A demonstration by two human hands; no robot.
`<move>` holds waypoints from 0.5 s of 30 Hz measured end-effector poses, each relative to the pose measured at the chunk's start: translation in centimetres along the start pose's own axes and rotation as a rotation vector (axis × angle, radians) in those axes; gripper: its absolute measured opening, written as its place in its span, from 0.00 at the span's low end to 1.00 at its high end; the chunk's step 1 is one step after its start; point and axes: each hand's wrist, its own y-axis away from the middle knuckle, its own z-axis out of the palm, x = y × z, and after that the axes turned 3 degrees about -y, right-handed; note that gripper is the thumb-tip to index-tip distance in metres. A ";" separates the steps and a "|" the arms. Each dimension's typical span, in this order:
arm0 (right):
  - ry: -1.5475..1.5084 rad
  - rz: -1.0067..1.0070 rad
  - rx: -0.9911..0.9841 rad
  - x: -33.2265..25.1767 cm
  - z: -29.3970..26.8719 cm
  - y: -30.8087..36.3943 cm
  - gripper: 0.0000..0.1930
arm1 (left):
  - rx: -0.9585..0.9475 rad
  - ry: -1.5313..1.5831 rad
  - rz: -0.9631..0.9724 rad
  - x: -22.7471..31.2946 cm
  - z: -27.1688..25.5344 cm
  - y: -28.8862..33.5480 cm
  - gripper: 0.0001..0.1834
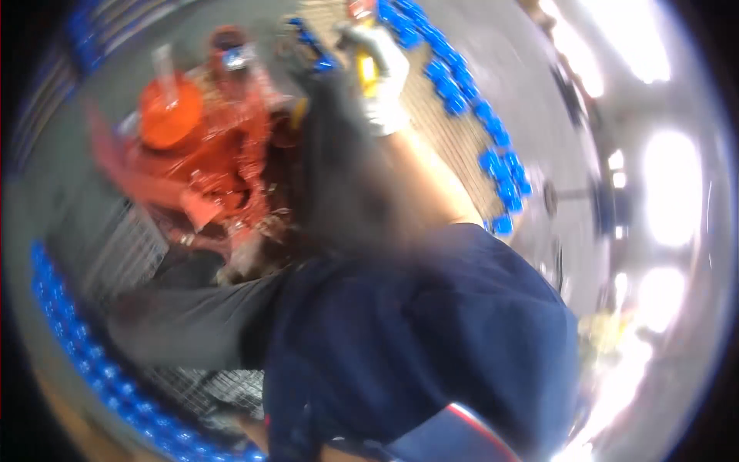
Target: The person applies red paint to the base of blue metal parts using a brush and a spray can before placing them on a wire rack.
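Note:
The picture is badly smeared by motion. My right hand (389,73), in a white glove, reaches out at the top centre. Its fingers are closed around a yellow-handled tool (369,71), whose kind I cannot make out. An orange-red piece (360,9) shows just above that hand. Near the lower edge, a blurred bit of bare skin (255,433) may belong to my left arm; my left hand's fingers do not show clearly. Left of my right arm lies crumpled red sheeting (223,165), with a round orange container (171,115) and a reddish cup (229,50) on it.
Blue rounded pieces (504,181) line ribbed brown cardboard (443,138) on the right. Another long row of blue pieces (85,354) curves along the lower left. A grey wire crate (127,250) stands beside the sheeting. My dark trouser leg (196,319) extends left.

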 end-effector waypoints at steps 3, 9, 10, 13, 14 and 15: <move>0.201 0.405 -0.091 4.0 -11.7 12.6 0.13 | 0.167 0.177 0.317 9.9 -2.5 -4.2 0.29; 0.932 0.820 -0.646 0.7 -32.6 32.9 0.11 | 0.347 0.417 0.750 26.5 -8.3 -9.5 0.36; 1.028 0.878 -0.629 -0.4 -35.4 35.2 0.11 | 0.365 0.451 0.802 28.7 -9.3 -10.3 0.38; 1.142 0.872 -0.749 -2.2 -40.8 37.8 0.10 | 0.428 0.524 0.905 32.5 -13.0 -12.3 0.42; 1.195 0.886 -0.786 -3.3 -41.5 38.7 0.10 | 0.426 0.560 0.959 34.6 -13.6 -13.1 0.43; 1.191 0.913 -0.786 -4.3 -41.6 39.6 0.10 | 0.425 0.605 1.021 36.6 -14.2 -14.3 0.45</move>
